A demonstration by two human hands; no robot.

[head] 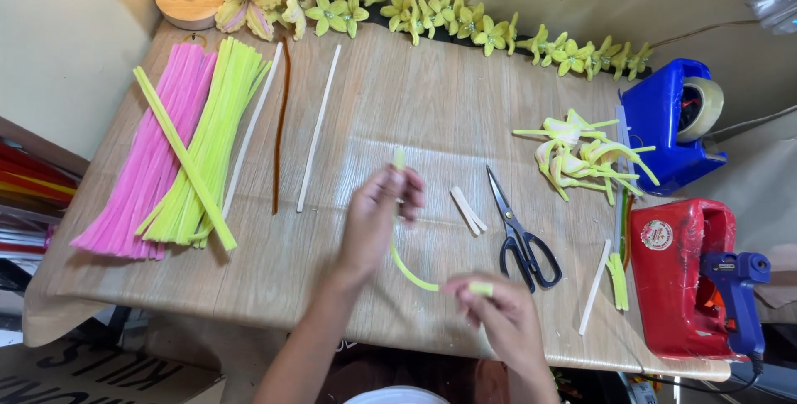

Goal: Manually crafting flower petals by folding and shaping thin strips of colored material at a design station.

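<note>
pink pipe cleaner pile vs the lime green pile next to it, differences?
Colour: the pink pile is pink, the green pile lime. Size: pink looks wider and fuller. Pose: pink lies nearer the table's left edge; green fans out at its near end, with a flat green strip across both. Both lie flat, untouched.

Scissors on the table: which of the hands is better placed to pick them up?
Probably the right hand. It pinches the near end of the green pipe cleaner just beside the handles of the scissors; the left hand holds the far end, farther away.

Wood-grain table (398,97); pink pipe cleaners (149,155), green pipe cleaners (217,122), black scissors (519,234), blue tape dispenser (660,122) lie on it.
</note>
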